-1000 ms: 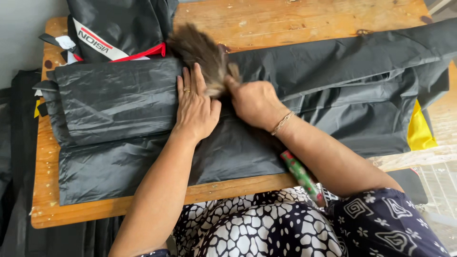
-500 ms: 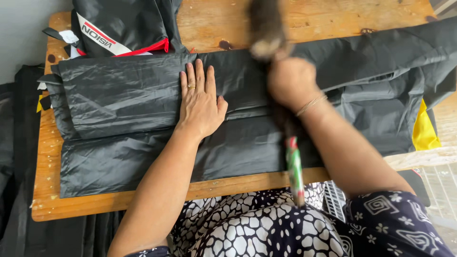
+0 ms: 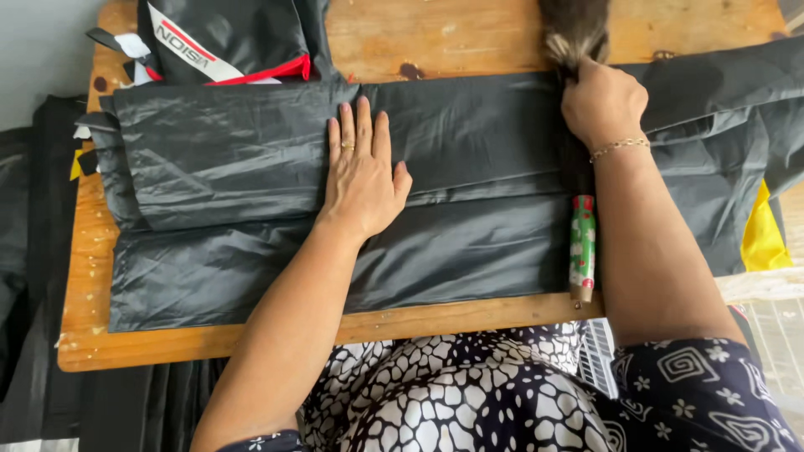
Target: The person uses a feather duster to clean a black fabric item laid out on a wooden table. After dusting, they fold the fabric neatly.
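Black fabric point(image 3: 251, 167) — thin, crinkly, folded lengthwise — lies flat across our wooden table point(image 3: 469, 33), covering most of it and running off the right edge.

Left hand point(image 3: 362, 180) is pressed palm-down near the fabric's middle, fingers straight and slightly spread, gripping nothing. Our read: it's a clamp, pinning the slippery layers so the fold doesn't creep.

Right hand point(image 3: 603, 105) is closed in a fist around a duster point(image 3: 578, 151), gripped high up just below the plume. The brown feathers point(image 3: 572, 29) stick out past the knuckles toward the far table edge, over bare wood; the red-green patterned handle point(image 3: 582, 247) trails back toward us, lying along the fabric beside the forearm. The grip near the head probably gives short, controlled strokes — the long handle just rides along.

A seam or fold line runs left-right under the left palm; the lower panel sits nearest us, almost flush with the table's front edge.

Other bits:
- second dark garment point(image 3: 226, 42) with red-and-white trim bunched at the far left corner, touching the fabric's top edge
- yellow lining point(image 3: 764, 238) showing at the right end
- more dark cloth point(image 3: 33, 251) hanging off the table's left side

Our lap in patterned clothing is tight against the front edge.
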